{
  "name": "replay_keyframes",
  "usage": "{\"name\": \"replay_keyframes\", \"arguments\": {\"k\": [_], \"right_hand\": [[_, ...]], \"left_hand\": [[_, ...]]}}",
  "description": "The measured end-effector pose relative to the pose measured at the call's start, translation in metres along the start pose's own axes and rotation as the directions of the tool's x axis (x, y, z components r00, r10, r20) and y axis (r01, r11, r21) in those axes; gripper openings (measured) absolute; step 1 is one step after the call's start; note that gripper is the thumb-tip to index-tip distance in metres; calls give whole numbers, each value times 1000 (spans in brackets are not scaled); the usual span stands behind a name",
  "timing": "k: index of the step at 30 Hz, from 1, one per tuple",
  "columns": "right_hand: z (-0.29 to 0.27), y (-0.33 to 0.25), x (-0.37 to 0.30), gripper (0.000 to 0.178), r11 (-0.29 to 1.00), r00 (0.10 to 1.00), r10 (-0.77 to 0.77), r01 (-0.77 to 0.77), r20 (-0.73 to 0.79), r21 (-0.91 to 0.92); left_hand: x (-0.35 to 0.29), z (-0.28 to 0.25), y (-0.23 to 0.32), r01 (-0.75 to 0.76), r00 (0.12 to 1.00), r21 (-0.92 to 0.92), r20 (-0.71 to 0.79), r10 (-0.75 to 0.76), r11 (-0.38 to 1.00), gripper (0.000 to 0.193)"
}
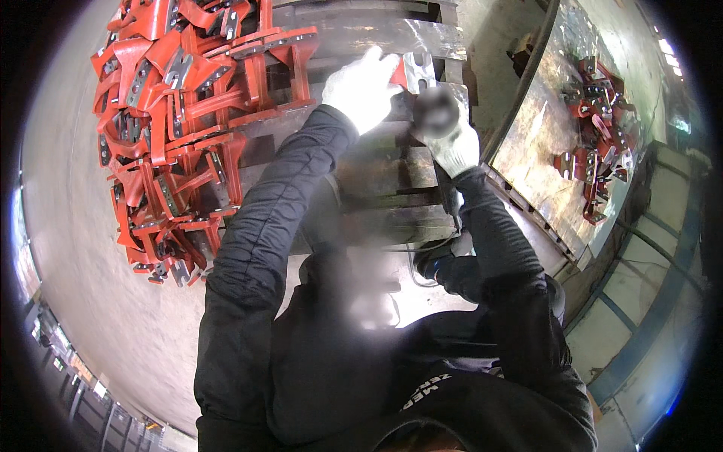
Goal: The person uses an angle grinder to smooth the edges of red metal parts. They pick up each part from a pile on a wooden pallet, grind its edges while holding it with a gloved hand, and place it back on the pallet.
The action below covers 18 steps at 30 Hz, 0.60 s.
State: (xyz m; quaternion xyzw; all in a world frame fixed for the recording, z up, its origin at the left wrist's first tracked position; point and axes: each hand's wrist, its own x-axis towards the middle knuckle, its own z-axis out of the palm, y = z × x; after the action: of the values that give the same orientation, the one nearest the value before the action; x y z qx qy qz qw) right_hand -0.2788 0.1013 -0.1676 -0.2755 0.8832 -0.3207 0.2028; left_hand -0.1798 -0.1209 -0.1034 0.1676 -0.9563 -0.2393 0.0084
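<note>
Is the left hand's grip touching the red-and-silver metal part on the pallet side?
Touching. The head view shows the left hand's grip meeting the red end of the metal part, with no gap between.

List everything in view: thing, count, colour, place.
Large brackets: many, overlapping, red with dark metal, left
Single part: 1, red and silver, at the left hand's fingertips
Rounded tool: 1, dark, blurred, at the right hand
Slatted pallet: 1, dark, centre
Worktop: 1, brown-grey, right
Smaller parts: several, uncountable, red and dark, on the worktop
Floor: 1, grey, left
Panels: several, pale, blue-framed, far right
Sleeves: 2, black, lower centre
Left hand: 1, white-gloved, upper centre
Right hand: 1, white-gloved, right of it
</note>
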Motion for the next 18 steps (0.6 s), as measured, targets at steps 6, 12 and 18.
{"name": "replay_keyframes", "arguments": {"k": [6,12,18], "right_hand": [[25,-2,66,66,856,959,-227,280,171,-435],[25,0,78,59,894,944,-163,265,288,-362],[-12,-65,35,64,942,944,38,77,329,-327]], "left_hand": [[-1,4,-3,-19,999,6,-50,19,1000,48],[1,-1,1,-4,1000,-14,24,4,1000,50],[-1,3,-4,-13,1000,-10,-13,13,1000,53]]}}
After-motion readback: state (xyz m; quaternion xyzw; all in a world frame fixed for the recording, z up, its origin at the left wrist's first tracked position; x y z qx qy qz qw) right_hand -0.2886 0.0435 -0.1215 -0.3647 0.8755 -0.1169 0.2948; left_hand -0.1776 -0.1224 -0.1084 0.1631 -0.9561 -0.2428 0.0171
